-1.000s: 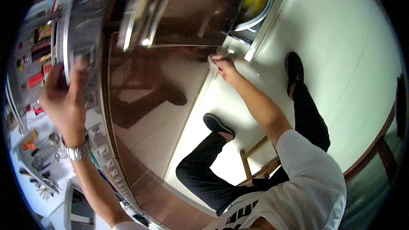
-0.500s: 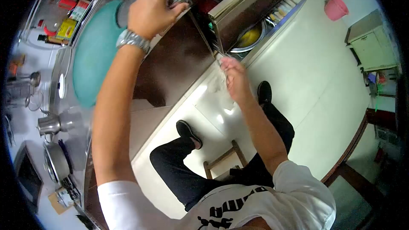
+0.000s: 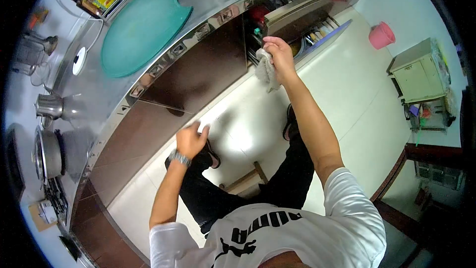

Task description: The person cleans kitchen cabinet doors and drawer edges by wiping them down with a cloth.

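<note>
A crumpled, pale grey cloth [image 3: 267, 74] hangs from my right hand [image 3: 281, 57], whose fingers are closed round it. That hand is beside the near end of a pulled-out drawer [image 3: 307, 7], above the floor. My left hand [image 3: 191, 140], with a silver watch on the wrist, hovers over my left leg, away from the cabinet. It holds nothing, and its thumb stands apart from the fingers. The nearest surface to it is a dark brown cabinet door [image 3: 198, 64] under the counter.
On the steel counter [image 3: 82, 104] lie a round teal board [image 3: 144, 30], a white lid [image 3: 79, 61], a metal jug [image 3: 48, 105] and a pot [image 3: 49, 154]. A pink bucket [image 3: 382, 35] and a green cabinet [image 3: 419, 72] stand right. A wooden stool [image 3: 245, 181] is beneath me.
My left hand has come down from the counter edge to near my left leg. My right hand has risen slightly with the cloth toward the drawer. The view has shifted.
</note>
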